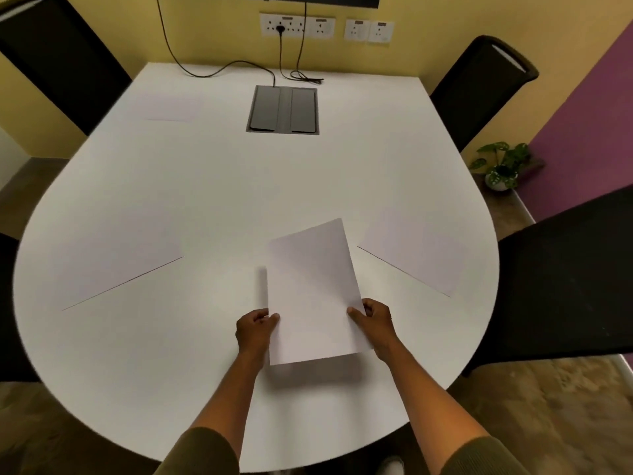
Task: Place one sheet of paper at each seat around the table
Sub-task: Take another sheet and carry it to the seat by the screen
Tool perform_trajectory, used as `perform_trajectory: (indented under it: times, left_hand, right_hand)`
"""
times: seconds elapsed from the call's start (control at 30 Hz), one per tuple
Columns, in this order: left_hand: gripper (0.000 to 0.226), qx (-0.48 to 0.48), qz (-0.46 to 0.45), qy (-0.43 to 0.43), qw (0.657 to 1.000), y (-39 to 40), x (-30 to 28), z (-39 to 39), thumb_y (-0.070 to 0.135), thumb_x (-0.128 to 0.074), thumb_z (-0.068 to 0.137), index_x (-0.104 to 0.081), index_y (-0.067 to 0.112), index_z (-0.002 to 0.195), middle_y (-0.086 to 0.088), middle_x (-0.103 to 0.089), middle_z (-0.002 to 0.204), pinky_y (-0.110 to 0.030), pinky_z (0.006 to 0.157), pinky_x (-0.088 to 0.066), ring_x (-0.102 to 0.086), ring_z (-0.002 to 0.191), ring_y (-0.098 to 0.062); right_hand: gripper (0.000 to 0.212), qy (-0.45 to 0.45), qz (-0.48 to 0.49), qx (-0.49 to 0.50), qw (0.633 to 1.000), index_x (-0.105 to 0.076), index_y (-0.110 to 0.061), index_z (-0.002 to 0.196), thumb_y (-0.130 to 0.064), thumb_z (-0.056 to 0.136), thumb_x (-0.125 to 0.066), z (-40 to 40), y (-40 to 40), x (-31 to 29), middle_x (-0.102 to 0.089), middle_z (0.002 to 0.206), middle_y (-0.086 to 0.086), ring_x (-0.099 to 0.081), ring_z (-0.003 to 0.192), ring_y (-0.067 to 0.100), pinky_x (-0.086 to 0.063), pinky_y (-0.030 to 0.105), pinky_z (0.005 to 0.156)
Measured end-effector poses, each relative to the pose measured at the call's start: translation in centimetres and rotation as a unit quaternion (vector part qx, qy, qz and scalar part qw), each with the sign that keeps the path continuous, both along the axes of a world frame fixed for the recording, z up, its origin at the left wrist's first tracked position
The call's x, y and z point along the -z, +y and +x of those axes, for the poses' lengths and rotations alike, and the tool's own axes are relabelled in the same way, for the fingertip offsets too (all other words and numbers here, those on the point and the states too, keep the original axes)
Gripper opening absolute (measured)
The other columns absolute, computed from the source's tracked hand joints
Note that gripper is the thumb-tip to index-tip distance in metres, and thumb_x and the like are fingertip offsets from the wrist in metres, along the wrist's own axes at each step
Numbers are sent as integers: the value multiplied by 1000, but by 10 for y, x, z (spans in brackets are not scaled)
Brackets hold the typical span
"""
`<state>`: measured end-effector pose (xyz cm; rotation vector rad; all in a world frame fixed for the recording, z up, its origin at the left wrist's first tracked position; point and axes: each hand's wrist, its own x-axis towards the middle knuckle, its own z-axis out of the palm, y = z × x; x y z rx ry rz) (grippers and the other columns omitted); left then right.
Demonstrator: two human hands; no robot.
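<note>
- At the near edge of a white table [239,186], low centre of the frame, a person holds one sheet [313,296] in both hands, its far end tilted up and to the right, a shadow on the tabletop under its near edge.
- Left hand [255,332] pinches the sheet's left edge, thumb on top, fingers curled beneath.
- Right hand [375,323] grips the right edge the same way, thumb lying over the paper; both forearms come up from the bottom of the frame in olive sleeves [202,454].
- Left sheet [116,258] lies flat at the left of the frame, by the table's curved rim.
- Right sheet [414,250] lies flat at the right, in front of a black chair [565,286] at the right edge.
- Far sheet [164,106] lies in the upper left, faint against the white top, near another black chair [65,63] in that corner.
- Top right, a third chair [479,90] stands at the table's far corner; whether paper lies in front of it cannot be told.
- Upper centre, a grey cable box [283,109] is sunk into the tabletop, black cables [219,72] running from it up to wall sockets [296,26] on the yellow wall.
- Right of the table, a potted plant [500,166] sits on the floor against a purple wall.
</note>
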<state>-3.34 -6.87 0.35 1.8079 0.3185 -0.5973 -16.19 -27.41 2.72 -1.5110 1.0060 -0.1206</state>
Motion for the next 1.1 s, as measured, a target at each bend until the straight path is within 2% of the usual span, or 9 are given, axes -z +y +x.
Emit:
perform_trajectory:
  times: [0.13, 0.27, 0.37, 0.53, 0.73, 0.8, 0.9, 1.0, 1.1]
  left_hand:
    - [12, -14, -56, -8, 998, -14, -15, -10, 8, -73, 82, -71, 7, 94, -18, -71, 100, -31, 74, -48, -61, 79, -23]
    - [19, -12, -89, -33, 995, -36, -43, -18, 9, -73, 83, -70, 1, 100, -17, -70, 103, -39, 86, -53, -64, 91, -29]
    - [22, -6, -110, -58, 992, -58, -68, -28, 7, -73, 83, -70, -3, 103, -17, -70, 104, -45, 93, -54, -64, 94, -32]
    - [17, 4, -161, -94, 982, -107, -119, -68, 7, -73, 83, -70, 0, 99, -13, -69, 99, -34, 80, -51, -63, 85, -26]
    - [19, 65, -216, -130, 966, -179, -180, -132, 8, -74, 83, -70, 1, 100, -12, -69, 100, -36, 82, -52, -63, 85, -25]
    - [18, 89, -238, -144, 957, -210, -203, -156, 8, -74, 83, -70, 2, 99, -12, -69, 100, -38, 82, -53, -63, 85, -25]
    - [23, 140, -278, -153, 938, -266, -237, -205, 9, -74, 82, -69, -1, 102, -15, -69, 103, -44, 88, -55, -63, 89, -26]
    - [25, 186, -313, -152, 919, -320, -264, -252, 11, -75, 82, -69, -3, 102, -17, -69, 106, -46, 90, -55, -64, 93, -28]
    - [23, 227, -335, -157, 901, -371, -282, -303, 14, -75, 83, -70, -1, 99, -13, -70, 102, -42, 87, -55, -63, 91, -25]
  right_hand:
    - [3, -6, -1, 8, 1000, -68, -16, 87, -17, 87, -71, -14, -12, -12, -73, 98, 8, -68, 92, 30, -56, 42, 82]
    - [8, -32, -9, 22, 999, -70, -11, 92, -17, 87, -71, -27, -29, -37, -73, 99, 10, -68, 96, 34, -55, 49, 88]
    - [16, -61, -19, 36, 997, -71, -7, 98, -18, 87, -71, -41, -47, -59, -73, 102, 10, -68, 99, 34, -54, 48, 90]
    - [15, -117, -48, 65, 990, -72, -6, 94, -19, 87, -71, -84, -89, -106, -75, 98, 12, -68, 99, 37, -55, 49, 87]
    - [20, -151, -121, 93, 977, -70, -2, 98, -18, 88, -71, -166, -150, -173, -73, 101, 15, -68, 98, 37, -56, 53, 90]
    - [19, -170, -143, 114, 968, -69, 0, 97, -17, 88, -70, -198, -173, -200, -73, 102, 16, -69, 97, 36, -57, 50, 86]
    - [13, -192, -184, 158, 951, -68, -8, 94, -19, 89, -70, -259, -209, -237, -72, 99, 10, -68, 92, 29, -56, 41, 78]
    - [9, -197, -219, 201, 934, -68, -10, 91, -19, 88, -70, -318, -243, -264, -73, 97, 8, -70, 91, 29, -58, 44, 81]
    - [5, -198, -240, 250, 917, -69, -13, 86, -18, 87, -71, -380, -277, -281, -75, 95, 8, -72, 90, 30, -61, 45, 81]
